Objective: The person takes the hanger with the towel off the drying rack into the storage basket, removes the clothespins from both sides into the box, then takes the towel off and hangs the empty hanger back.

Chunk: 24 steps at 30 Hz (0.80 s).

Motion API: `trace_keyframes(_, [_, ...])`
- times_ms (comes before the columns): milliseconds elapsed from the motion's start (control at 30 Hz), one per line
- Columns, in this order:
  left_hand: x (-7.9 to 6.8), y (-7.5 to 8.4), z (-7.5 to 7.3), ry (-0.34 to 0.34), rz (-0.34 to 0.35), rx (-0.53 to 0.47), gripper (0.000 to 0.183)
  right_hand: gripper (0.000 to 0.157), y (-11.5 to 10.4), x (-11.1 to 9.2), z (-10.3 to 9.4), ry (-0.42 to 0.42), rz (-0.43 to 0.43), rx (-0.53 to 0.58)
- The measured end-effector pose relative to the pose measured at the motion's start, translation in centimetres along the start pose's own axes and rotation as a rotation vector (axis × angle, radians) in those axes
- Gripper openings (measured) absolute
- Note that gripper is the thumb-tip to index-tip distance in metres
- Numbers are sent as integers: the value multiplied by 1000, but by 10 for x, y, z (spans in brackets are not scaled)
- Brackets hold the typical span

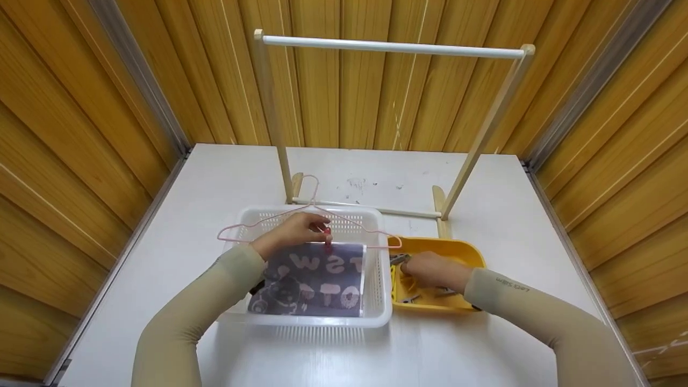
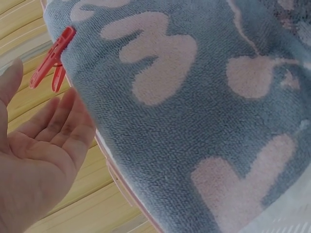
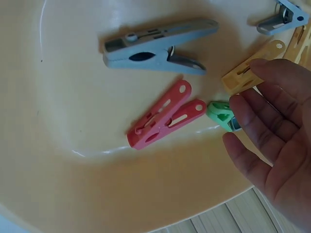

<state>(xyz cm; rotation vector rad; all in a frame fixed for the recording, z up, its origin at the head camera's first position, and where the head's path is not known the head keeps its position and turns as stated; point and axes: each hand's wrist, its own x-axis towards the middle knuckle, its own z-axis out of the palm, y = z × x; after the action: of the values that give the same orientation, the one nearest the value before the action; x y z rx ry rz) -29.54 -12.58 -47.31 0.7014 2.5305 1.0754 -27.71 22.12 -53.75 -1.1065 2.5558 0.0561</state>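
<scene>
Terry towel point(image 1: 328, 282), blue-gray and fuzzy with pale pink lettering, hangs on a thin pink hanger point(image 1: 314, 202) above a white perforated plastic basket point(image 1: 385, 301); a slotted red plastic clothespin point(image 2: 52, 57) grips its upper edge. The left hand point(image 1: 294, 230) bends in from the side, thumb spread and fingers loosely extended, the tips at the towel's edge beside the clothespin. The right hand point(image 1: 434, 269) dips into a smooth yellow basin point(image 1: 457, 247), its fingers parted and gently curved around a yellow clothespin point(image 3: 239, 78); contact is unclear. The left forearm and hand cover part of the towel, and the left wrist view crops it.
</scene>
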Motion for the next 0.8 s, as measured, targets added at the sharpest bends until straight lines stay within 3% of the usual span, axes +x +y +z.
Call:
trace_keyframes(267, [0,1,-1,-32,-63,20,48,11,0,-2,2,10,45,137])
trace_keyframes(533, [2,-2,-1,-25,-60,16,42,11,-4,-3,2,-3,87,216])
trace_keyframes(700, [4,0,-1,-32,-52,3,35,6,-8,-7,-9,37,50,29])
trace_keyframes(800, [4,2,0,-24,-43,3,30,23,-10,-12,-24,17,64,-35])
